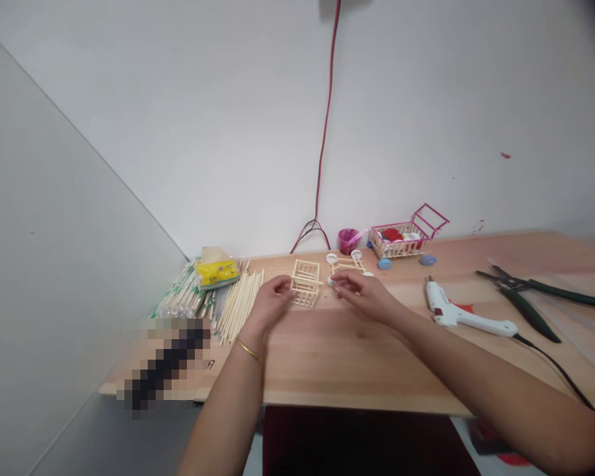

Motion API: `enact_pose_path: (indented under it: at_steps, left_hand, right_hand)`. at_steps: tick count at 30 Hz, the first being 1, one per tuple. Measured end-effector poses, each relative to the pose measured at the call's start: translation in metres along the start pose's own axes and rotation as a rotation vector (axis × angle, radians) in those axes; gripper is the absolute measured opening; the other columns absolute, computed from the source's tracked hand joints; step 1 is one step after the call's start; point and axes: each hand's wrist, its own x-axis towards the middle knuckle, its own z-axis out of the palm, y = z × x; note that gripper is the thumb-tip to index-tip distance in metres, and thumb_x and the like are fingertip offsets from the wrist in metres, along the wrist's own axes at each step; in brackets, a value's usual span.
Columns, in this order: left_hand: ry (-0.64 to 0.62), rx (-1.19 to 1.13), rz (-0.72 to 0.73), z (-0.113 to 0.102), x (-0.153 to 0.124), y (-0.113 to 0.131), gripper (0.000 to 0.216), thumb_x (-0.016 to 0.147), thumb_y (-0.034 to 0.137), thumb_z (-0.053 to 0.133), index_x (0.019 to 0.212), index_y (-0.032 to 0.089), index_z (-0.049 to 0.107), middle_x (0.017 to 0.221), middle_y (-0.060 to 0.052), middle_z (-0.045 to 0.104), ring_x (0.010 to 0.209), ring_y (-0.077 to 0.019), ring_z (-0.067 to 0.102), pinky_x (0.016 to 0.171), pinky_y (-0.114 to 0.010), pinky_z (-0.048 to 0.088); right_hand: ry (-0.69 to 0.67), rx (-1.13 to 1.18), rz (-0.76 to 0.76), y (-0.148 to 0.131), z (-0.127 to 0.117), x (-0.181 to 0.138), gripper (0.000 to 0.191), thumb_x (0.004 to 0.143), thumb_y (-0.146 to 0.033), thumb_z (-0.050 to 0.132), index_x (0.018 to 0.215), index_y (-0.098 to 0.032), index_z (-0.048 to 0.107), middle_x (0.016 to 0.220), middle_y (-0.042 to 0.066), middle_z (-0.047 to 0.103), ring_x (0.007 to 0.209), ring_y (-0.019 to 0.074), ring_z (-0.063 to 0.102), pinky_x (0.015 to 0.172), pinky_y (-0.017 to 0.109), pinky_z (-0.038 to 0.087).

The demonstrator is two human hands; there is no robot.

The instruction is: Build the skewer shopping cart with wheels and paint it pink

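A small basket-like frame of thin wooden sticks [306,283] is near the middle of the table. My left hand [272,301] pinches its left edge between thumb and fingers. To the right lies a second, lower stick frame [350,264] with white round caps [356,254] at its corners, like wheels. My right hand [359,291] has its fingers bent at the near left cap of this frame and covers part of it. The exact contact of the right fingertips is hard to make out.
Loose sticks [240,304], packed sticks [181,291] and a yellow packet [218,273] lie left. Behind stand a purple cup [349,241] and a finished stick cart [399,239]. A white glue gun [471,317] with a cord and green-handled cutters [525,287] lie right.
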Motion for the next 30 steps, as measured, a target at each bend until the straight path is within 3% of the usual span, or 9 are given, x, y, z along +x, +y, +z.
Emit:
enact_pose_path:
  at_steps: [7, 18, 25, 30]
  left_hand:
    - [-0.048, -0.164, -0.05, 0.013, -0.009, 0.01, 0.031, 0.065, 0.037, 0.079, 0.085, 0.015, 0.07, 0.076, -0.002, 0.064, 0.067, -0.0133, 0.058, 0.06, -0.025, 0.048]
    - [-0.119, -0.389, -0.085, 0.016, -0.018, 0.024, 0.034, 0.062, 0.037, 0.084, 0.083, 0.014, 0.07, 0.071, 0.0, 0.063, 0.055, -0.0097, 0.056, 0.047, -0.022, 0.049]
    - [-0.173, -0.296, -0.03, 0.022, -0.021, 0.022, 0.03, 0.067, 0.035, 0.081, 0.086, 0.014, 0.071, 0.074, -0.002, 0.065, 0.061, -0.0106, 0.059, 0.052, -0.023, 0.053]
    - [-0.183, -0.007, 0.171, 0.02, -0.019, 0.018, 0.021, 0.074, 0.034, 0.075, 0.085, 0.016, 0.072, 0.084, -0.004, 0.062, 0.069, -0.0125, 0.059, 0.055, -0.023, 0.053]
  right_hand:
    - [-0.03, 0.04, 0.011, -0.004, 0.011, -0.001, 0.035, 0.083, -0.036, 0.061, 0.114, -0.021, 0.057, 0.094, 0.007, 0.069, 0.078, 0.0179, 0.068, 0.071, 0.033, 0.056]
    - [0.219, 0.118, 0.004, -0.029, -0.003, -0.002, 0.028, 0.089, -0.047, 0.056, 0.093, -0.021, 0.066, 0.086, 0.005, 0.066, 0.077, 0.0176, 0.062, 0.07, 0.031, 0.055]
    - [0.247, 0.274, 0.03, -0.039, -0.006, 0.001, 0.031, 0.084, -0.049, 0.063, 0.096, -0.02, 0.065, 0.083, 0.004, 0.065, 0.07, 0.0149, 0.061, 0.07, 0.032, 0.055]
    - [0.167, 0.301, 0.052, -0.032, -0.006, 0.001, 0.033, 0.081, -0.045, 0.067, 0.104, -0.021, 0.063, 0.092, 0.005, 0.066, 0.078, 0.0163, 0.064, 0.076, 0.035, 0.055]
